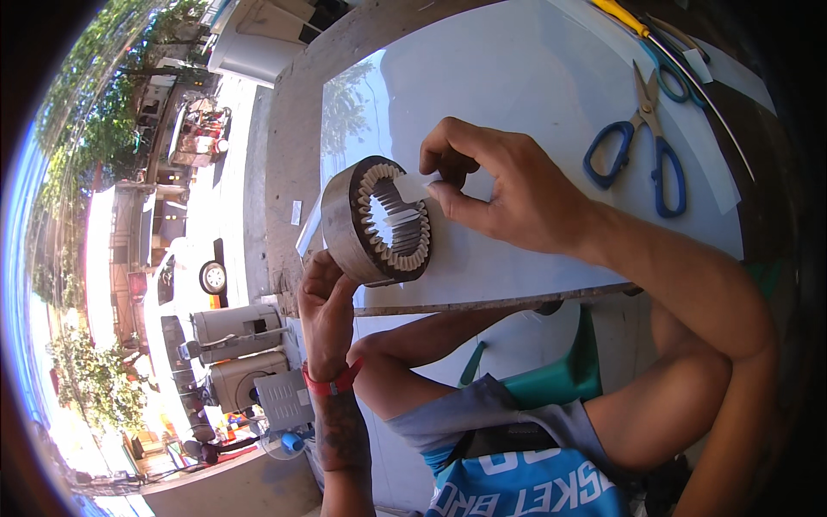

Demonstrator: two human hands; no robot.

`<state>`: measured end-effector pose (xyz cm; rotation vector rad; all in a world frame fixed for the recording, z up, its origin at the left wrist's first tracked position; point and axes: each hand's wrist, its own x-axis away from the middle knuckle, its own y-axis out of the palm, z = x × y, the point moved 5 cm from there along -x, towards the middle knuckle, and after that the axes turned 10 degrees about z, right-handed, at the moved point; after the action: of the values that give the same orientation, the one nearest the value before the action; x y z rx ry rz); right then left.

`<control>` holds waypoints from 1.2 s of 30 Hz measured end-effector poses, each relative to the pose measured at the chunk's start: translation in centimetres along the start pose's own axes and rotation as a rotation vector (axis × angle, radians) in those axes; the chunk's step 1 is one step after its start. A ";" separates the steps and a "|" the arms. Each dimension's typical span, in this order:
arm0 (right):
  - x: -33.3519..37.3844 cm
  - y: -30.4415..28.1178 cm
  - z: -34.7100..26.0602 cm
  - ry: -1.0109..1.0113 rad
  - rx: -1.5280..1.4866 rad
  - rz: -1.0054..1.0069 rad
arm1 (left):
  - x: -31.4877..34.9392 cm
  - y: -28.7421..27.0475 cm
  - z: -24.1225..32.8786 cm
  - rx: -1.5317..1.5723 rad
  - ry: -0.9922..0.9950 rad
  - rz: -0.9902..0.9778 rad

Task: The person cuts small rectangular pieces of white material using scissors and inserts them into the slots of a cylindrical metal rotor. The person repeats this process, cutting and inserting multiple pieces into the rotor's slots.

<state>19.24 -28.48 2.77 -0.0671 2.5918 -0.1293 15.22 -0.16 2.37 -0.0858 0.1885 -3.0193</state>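
Note:
A ring-shaped motor stator core (346,226) of dark metal stands tilted on its rim near the table's front left, its open face turned right. Folded whitish slot liners line the inner slots all round. My left hand (326,297), with a red wristband below it, is closed on the stator's lower near side; part of its fingers is hidden behind the ring. Close to the stator's opening, my right hand (525,188) pinches a small translucent slip of insulation paper (417,184) between thumb and forefinger. Another pale piece shows inside the bore.
Blue-handled scissors (663,177) lie partly spread at the right. Beyond them are teal-handled scissors (676,82) and a yellow-handled tool (622,15). A glossy white sheet (534,86) covers much of the table. A paper scrap (296,212) lies left; a green stool (560,370) is below.

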 end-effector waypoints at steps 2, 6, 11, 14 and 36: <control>0.2 0.2 0.5 0.077 -0.002 -0.027 | -0.1 0.1 -0.7 0.000 -0.007 0.021; 0.1 0.8 0.5 -0.028 0.016 -0.024 | -0.3 0.4 -1.4 -0.153 0.024 0.081; 0.3 0.9 0.7 -0.013 0.024 -0.042 | -0.2 0.5 -1.5 -0.347 0.076 0.097; 0.5 1.0 0.8 0.003 0.099 -0.075 | -0.3 0.7 -1.4 -0.418 0.123 0.110; 1.4 1.9 0.7 -0.080 0.248 -0.110 | -0.7 2.1 -0.2 -0.617 0.187 0.055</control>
<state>18.39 -26.74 1.23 -0.1218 2.4718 -0.4773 16.08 -2.12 1.91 0.1468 1.1061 -2.7925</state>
